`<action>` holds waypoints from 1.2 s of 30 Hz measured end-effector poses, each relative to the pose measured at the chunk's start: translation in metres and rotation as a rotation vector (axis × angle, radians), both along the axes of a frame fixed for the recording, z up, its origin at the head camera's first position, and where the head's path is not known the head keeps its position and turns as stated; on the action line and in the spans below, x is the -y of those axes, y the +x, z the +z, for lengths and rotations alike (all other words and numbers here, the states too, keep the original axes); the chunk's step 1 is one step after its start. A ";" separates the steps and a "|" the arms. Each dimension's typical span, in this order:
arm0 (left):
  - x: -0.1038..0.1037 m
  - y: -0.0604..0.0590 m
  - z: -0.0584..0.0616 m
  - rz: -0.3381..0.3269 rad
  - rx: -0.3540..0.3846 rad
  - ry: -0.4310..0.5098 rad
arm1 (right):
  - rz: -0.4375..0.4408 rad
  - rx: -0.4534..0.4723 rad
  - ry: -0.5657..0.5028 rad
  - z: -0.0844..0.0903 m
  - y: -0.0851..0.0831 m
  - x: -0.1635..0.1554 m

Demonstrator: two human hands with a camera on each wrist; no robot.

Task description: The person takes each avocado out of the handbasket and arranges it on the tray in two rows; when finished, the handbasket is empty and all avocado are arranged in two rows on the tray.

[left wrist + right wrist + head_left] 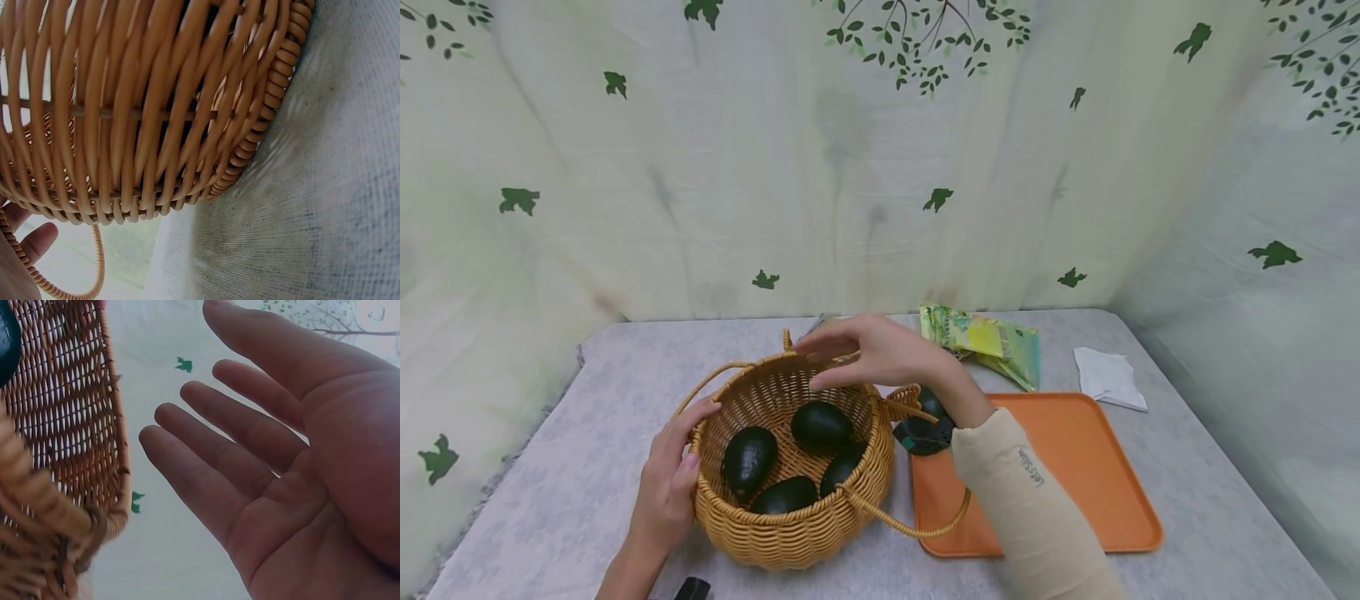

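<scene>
I'm seeing soft, even, fairly bright light across the head view, with only faint shadows lying under the basket [790, 508] and tray [1075, 467]. The curtain's [880, 167] edges are bowing from the wide lens. My left wrist view is staying sharp on the weave, and the cloth [325, 206] is looking grainy. The right wrist view is blurring the near basket rim, while the palm [294, 481] is showing slightly soft, backlit by the pale curtain.

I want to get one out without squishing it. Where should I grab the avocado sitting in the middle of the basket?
Probably from straight above, through the basket's open top. That avocado lies on its side, so put fingers and thumb across its rounded middle. The left hand holds the rim, and the open right hand hovers over it.
</scene>
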State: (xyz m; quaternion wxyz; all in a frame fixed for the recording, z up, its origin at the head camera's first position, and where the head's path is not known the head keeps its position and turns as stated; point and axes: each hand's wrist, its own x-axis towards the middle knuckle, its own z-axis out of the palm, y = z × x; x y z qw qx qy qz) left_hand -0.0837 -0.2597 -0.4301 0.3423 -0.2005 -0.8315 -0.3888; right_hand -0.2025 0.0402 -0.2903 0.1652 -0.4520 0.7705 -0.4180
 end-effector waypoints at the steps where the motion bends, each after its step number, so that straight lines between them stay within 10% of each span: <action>1: 0.000 0.000 0.000 0.000 -0.001 0.000 | 0.007 -0.003 0.003 0.000 0.000 0.002; 36: -0.002 0.003 0.004 0.002 0.031 0.006 | 0.080 0.094 0.082 -0.013 -0.004 0.060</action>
